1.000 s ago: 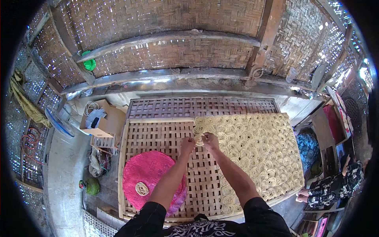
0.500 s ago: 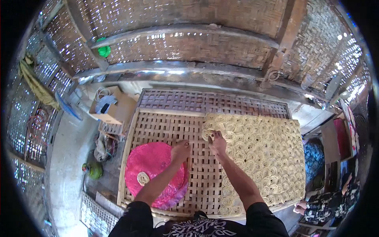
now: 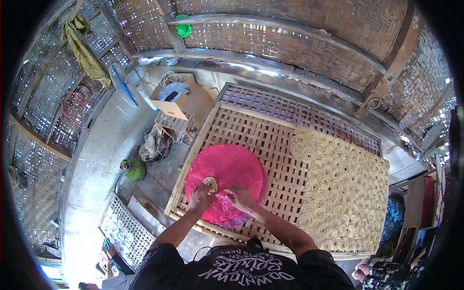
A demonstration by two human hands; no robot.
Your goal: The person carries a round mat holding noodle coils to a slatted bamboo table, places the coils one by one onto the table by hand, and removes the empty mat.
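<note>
The round pink mat [image 3: 232, 164] lies on the left part of the woven bamboo rack [image 3: 285, 169]. A pale noodle coil [image 3: 210, 184] is on the mat, with my left hand [image 3: 201, 196] at its lower edge, fingers bent onto it. Just to the right, my right hand [image 3: 240, 198] is over the mat with its fingers drawn together; whether anything small is between them cannot be made out. Rows of similar pale coils [image 3: 343, 193] cover the right part of the rack.
Left of the rack are a cardboard box [image 3: 186, 99], a blue fan [image 3: 123, 85] and a green gas cylinder [image 3: 133, 169]. Another tray with round pieces [image 3: 121, 232] stands lower left. Parts of other people show at the bottom left and bottom right [image 3: 382, 275].
The view has swung left. Both my hands have moved from the edge of the coil rows to the pink mat. The coil held at the rows has been let go there.
</note>
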